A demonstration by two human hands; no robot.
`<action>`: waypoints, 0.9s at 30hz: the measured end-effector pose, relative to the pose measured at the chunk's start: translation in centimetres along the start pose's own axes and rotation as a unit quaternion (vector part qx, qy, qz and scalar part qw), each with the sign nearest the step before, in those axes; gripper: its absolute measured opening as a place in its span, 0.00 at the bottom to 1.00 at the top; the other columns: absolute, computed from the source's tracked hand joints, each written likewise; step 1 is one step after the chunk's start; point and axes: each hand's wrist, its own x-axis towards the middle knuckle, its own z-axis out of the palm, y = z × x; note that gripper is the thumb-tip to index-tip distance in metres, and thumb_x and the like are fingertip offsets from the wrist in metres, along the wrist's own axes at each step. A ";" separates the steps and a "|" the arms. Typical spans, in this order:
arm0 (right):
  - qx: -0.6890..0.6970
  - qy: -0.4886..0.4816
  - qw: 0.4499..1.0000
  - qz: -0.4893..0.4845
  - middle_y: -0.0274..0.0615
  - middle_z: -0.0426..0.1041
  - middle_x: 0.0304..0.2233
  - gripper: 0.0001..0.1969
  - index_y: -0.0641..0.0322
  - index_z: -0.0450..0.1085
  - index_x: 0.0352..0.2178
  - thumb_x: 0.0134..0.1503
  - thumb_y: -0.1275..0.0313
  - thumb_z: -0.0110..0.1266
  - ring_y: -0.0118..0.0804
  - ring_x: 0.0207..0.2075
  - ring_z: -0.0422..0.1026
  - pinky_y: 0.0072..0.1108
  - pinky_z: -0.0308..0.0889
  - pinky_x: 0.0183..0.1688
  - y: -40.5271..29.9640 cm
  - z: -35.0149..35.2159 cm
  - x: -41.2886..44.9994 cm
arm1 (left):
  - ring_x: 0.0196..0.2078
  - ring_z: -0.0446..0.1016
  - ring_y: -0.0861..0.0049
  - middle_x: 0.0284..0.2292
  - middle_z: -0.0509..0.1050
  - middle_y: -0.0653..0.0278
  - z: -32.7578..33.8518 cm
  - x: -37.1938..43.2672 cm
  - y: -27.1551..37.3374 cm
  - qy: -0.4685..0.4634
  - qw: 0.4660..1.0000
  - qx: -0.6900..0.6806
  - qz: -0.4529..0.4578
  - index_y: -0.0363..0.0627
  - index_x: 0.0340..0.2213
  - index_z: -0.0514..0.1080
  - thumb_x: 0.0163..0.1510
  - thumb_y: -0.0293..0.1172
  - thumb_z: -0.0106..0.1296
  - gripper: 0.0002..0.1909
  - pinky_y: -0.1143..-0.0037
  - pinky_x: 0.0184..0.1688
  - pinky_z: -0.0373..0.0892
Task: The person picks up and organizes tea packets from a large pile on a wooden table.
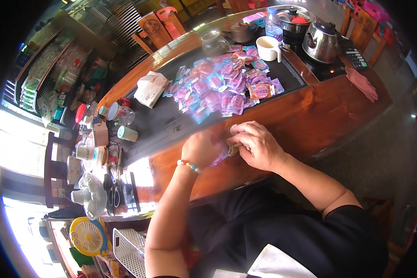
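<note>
My right hand (259, 146) pinches a small crumpled tan cloth (233, 148) above the wooden table's front edge. Just left of it is my left hand (201, 149), its fingers blurred and turned away from view, with a beaded bracelet (189, 166) at the wrist. Part of a purple plastic packet (221, 158) shows between the hands, beside the left palm; whether the left fingers grip it is hidden. Beyond both hands lies a heap of small purple, blue and orange sealed packets (215, 83) on the dark inset tray (153, 121) of the table.
A tissue pack (151, 89), white cup (268, 48), glass pitcher (212, 42) and water bottle (274, 26) surround the heap. A steel kettle (320, 42) stands on a lit hob, near a pink cloth (361, 83). Scissors (114, 195), jars and a yellow fan (87, 236) are at left.
</note>
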 end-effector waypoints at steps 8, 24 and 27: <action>-0.057 0.049 0.996 0.058 0.44 0.76 0.47 0.15 0.59 0.77 0.42 0.51 0.79 0.59 0.52 0.51 0.74 0.38 0.70 0.55 -0.2 -0.3 0.3 | 0.32 0.81 0.68 0.32 0.80 0.57 -2.5 -1.8 2.4 0.083 0.988 -0.118 0.056 0.37 0.32 0.78 0.53 0.22 0.60 0.04 0.71 0.36 0.77; 0.056 -0.092 0.985 -0.133 0.48 0.77 0.52 0.16 0.67 0.77 0.46 0.54 0.79 0.59 0.47 0.57 0.74 0.35 0.70 0.61 -2.7 1.8 0.0 | 0.55 0.77 0.56 0.46 0.81 0.58 5.2 -12.2 0.5 0.223 0.965 0.007 0.136 0.41 0.41 0.80 0.53 0.24 0.60 0.12 0.62 0.58 0.68; 0.029 -0.110 0.988 -0.108 0.47 0.79 0.47 0.12 0.67 0.78 0.41 0.54 0.78 0.57 0.46 0.55 0.75 0.34 0.71 0.60 -2.9 3.1 1.7 | 0.54 0.77 0.57 0.45 0.81 0.59 5.4 -12.2 0.0 0.238 0.962 0.003 0.135 0.42 0.39 0.80 0.53 0.25 0.60 0.10 0.63 0.55 0.69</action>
